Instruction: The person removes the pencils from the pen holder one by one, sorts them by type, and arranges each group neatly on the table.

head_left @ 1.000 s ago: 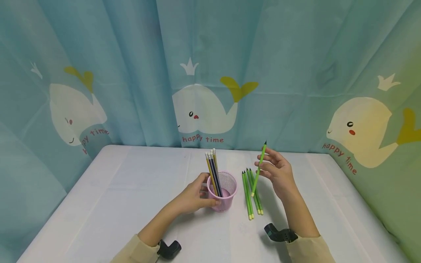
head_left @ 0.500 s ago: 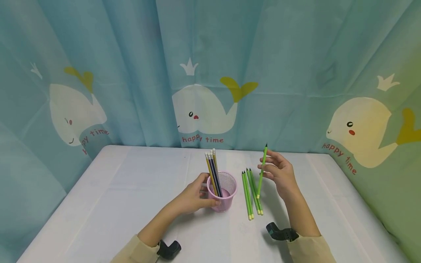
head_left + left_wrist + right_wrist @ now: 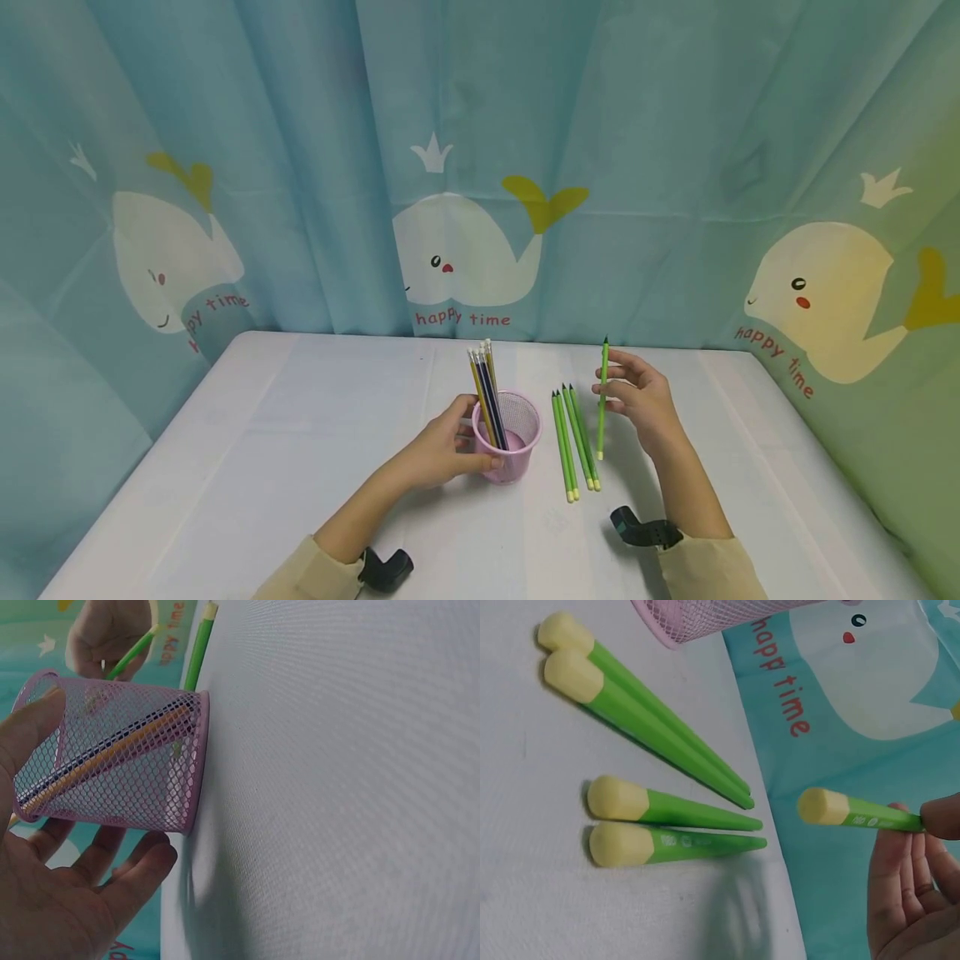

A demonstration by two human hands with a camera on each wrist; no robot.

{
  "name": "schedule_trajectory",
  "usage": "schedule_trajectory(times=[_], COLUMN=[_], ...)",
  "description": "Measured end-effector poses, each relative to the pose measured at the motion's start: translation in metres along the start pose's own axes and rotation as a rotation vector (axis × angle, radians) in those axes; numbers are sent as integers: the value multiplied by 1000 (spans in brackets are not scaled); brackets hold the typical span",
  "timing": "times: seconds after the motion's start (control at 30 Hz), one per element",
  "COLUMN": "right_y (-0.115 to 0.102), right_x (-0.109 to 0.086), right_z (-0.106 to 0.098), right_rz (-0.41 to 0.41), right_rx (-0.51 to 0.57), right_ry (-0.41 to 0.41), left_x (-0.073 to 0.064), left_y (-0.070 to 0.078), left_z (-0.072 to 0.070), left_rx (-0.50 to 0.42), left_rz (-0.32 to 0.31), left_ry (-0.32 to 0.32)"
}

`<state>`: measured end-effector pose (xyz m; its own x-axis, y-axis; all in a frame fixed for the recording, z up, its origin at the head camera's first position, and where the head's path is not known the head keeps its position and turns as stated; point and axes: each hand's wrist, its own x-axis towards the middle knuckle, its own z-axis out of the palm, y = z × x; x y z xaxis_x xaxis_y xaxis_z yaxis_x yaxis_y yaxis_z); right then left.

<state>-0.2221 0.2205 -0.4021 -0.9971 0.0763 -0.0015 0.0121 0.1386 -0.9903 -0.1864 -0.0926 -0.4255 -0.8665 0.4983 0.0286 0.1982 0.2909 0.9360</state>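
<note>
My left hand [image 3: 435, 448] grips a pink mesh pencil cup [image 3: 525, 408] from its left side, thumb at the front and fingers behind. Several yellow and dark-blue pencils [image 3: 486, 392] lean in the cup, eraser ends up. To the right, my right hand [image 3: 643, 402] pinches a green pencil [image 3: 602, 408] above the table, dark tip up and pale yellow end down. Beneath that raised end, several green pencils [image 3: 567, 454] lie side by side between the cup and the hand. The right wrist view shows the held pencil [image 3: 866, 815] between thumb and fingers.
A white-covered table [image 3: 322, 417] lies under everything. Behind it hangs a blue-green curtain [image 3: 637, 125] printed with whales, close to the table's back edge. A dark wrist camera [image 3: 386, 570] sits on the left wrist and another dark wrist camera [image 3: 641, 531] on the right.
The green pencil in my right hand has turned from a slant to nearly upright, and its pale end has shifted right and slightly toward me. My left hand and the cup stay put.
</note>
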Motion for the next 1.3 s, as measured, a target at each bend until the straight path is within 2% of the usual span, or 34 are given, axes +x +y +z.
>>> schedule_trajectory(times=[0.23, 0.97, 1.3], right_y=[4, 21, 26], right_x=[2, 6, 7], right_z=[-2, -1, 2], right_rz=[59, 90, 163], right_rx=[-74, -223, -293], right_ry=[-15, -42, -49], left_x=[1, 0, 0], left_y=[-1, -1, -1], left_z=[0, 1, 0], left_rx=[-7, -3, -3], left_rz=[-1, -8, 9], left_ry=[2, 2, 1])
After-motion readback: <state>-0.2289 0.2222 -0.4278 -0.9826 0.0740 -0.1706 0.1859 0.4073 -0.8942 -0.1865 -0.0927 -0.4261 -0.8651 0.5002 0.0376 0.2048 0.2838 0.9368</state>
